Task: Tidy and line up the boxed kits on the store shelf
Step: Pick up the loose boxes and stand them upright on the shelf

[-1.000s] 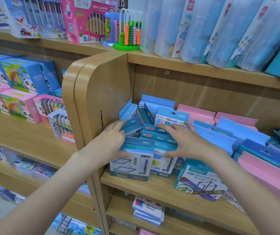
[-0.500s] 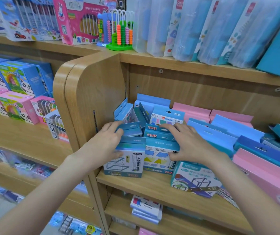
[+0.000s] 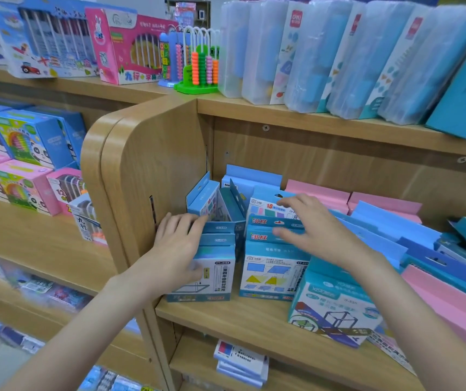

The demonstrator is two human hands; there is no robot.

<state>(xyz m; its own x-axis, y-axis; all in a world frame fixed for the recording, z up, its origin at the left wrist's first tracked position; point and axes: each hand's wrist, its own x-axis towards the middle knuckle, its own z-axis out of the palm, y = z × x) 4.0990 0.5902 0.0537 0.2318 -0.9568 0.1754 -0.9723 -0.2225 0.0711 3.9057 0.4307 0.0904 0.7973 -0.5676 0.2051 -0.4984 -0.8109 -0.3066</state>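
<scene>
At the left end of the shelf (image 3: 226, 314), against the side panel (image 3: 152, 165), the left hand (image 3: 178, 246) lies flat and loose-fingered on the side of the front kit (image 3: 212, 275) of the first row, gripping nothing, while the right hand (image 3: 310, 230) spreads open over the tops of the second row (image 3: 271, 266). These two rows stand nearly square, but behind them two boxes (image 3: 214, 201) still tilt, and to the right the blue and pink kits (image 3: 395, 249) lie toppled, so most of the work looks undone.
</scene>
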